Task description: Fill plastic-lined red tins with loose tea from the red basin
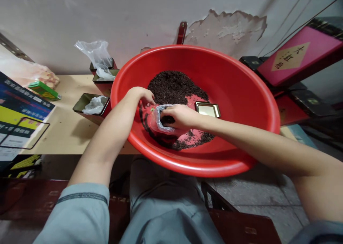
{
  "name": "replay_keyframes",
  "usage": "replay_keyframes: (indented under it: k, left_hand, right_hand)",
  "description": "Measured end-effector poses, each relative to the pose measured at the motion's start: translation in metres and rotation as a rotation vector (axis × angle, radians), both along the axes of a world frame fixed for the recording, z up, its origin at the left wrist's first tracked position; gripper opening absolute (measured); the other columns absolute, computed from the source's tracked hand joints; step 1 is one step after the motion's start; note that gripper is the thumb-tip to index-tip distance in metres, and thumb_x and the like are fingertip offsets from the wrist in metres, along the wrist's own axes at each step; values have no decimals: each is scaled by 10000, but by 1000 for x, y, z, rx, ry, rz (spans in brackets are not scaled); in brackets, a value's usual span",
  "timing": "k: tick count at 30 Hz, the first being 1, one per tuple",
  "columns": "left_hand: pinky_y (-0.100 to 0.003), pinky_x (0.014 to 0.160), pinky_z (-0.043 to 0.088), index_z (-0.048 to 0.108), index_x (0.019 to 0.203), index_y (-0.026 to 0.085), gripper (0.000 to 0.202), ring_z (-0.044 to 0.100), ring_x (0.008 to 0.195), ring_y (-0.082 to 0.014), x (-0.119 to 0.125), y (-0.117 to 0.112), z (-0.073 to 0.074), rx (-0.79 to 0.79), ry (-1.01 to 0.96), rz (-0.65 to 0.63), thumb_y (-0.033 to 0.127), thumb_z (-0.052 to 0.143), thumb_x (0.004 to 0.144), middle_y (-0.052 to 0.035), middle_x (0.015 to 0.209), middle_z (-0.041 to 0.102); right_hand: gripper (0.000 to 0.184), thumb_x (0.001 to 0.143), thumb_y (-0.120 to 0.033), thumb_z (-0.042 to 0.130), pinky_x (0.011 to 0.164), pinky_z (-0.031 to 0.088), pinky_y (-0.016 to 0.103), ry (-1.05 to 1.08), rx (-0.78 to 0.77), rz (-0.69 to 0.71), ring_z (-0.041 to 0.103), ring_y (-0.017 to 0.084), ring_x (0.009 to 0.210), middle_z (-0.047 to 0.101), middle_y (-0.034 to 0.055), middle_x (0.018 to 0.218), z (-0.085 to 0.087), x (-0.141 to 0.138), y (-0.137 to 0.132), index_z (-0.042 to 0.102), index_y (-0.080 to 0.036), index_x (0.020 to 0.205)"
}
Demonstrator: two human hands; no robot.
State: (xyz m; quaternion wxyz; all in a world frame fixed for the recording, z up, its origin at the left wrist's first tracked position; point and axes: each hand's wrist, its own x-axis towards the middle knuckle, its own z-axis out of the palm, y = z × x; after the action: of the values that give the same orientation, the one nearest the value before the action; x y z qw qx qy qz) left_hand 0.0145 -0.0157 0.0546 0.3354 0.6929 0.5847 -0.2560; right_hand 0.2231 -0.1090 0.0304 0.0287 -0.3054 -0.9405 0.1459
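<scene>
A big red plastic basin [241, 93] rests on the table edge over my lap and holds a heap of dark loose tea leaves [174, 86]. My left hand [142, 95] is curled, fingers pinched at the rim of a small clear plastic bag [158, 124] lying in the basin. My right hand [179, 116] is closed over the bag's open mouth, with dark leaves under its fingers. A small metal tin lid [208, 109] lies in the basin just right of my right hand.
On the wooden table [66, 129] to the left stand open dark tins lined with plastic bags [92, 106], a green packet [44, 90] and printed boxes [18, 111]. Red and black gift boxes [292, 59] are stacked at the right. A peeling wall is behind.
</scene>
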Motion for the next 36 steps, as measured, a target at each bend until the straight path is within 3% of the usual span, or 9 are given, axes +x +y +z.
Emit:
replay_keyframes:
  k: [3,7,13,17,22,25,30,34,36]
  left_hand:
    - [-296,915,626,450,1696,167,698,742,1251,-282,2,-3,2,-16,5,5,369,531,1032,-197,1454,726]
    - [-317,933,629,411,1716,157,734,764,1192,-283,2,-5,5,-21,-3,38,347,542,1018,-187,1346,773]
    - [-260,875,625,351,1740,162,730,758,1232,-263,2,-4,5,-36,-8,53,348,527,1056,-201,1536,683]
    - [-270,883,632,313,1766,188,773,769,1215,-274,3,-1,2,-28,-10,63,362,555,1053,-194,1524,697]
    - [-298,909,638,374,1748,172,780,771,1214,-298,3,2,-3,-6,-15,22,389,596,1033,-201,1490,719]
    - [-289,883,641,383,1744,180,779,766,1225,-299,4,1,-4,-1,-7,-6,411,594,1031,-195,1503,714]
    - [-270,860,635,406,1733,182,779,764,1235,-290,7,0,-4,-26,-18,-31,397,638,1021,-191,1512,712]
    - [-270,886,629,451,1714,225,777,759,1242,-292,7,1,-4,-17,-12,-30,464,681,1011,-172,1522,712]
    - [-282,902,632,457,1713,235,799,758,1241,-299,7,1,-3,-16,-15,-33,503,691,998,-170,1525,711]
  right_hand:
    - [303,946,-169,667,852,481,321,-156,-79,44,740,254,1021,819,99,1168,9,-10,5,814,-220,1206]
    - [423,888,-15,598,688,387,320,-398,-101,125,689,215,814,831,76,1013,20,-22,8,847,-229,1154]
    - [318,948,-102,647,702,400,297,-303,-50,85,717,210,850,840,90,1067,36,-18,9,856,-232,1151]
    - [262,1028,-207,615,672,378,323,-323,38,23,724,238,839,836,121,1030,31,-16,5,871,-214,1086]
    - [327,940,-60,621,636,371,317,-373,-58,127,698,211,783,843,77,979,25,-18,4,880,-234,1034]
    - [368,919,-14,611,624,374,316,-463,-119,149,677,196,731,845,74,961,27,-22,5,883,-207,1075]
    - [352,973,-85,661,734,462,343,-483,-133,154,730,240,896,847,110,1162,23,-27,8,849,-178,1256]
    - [405,903,-8,657,697,472,341,-418,-157,157,686,208,760,862,45,1010,19,-21,14,891,-279,1093]
    - [463,897,-3,627,676,470,328,-351,-178,140,686,196,753,862,23,1021,21,-17,15,882,-318,1120]
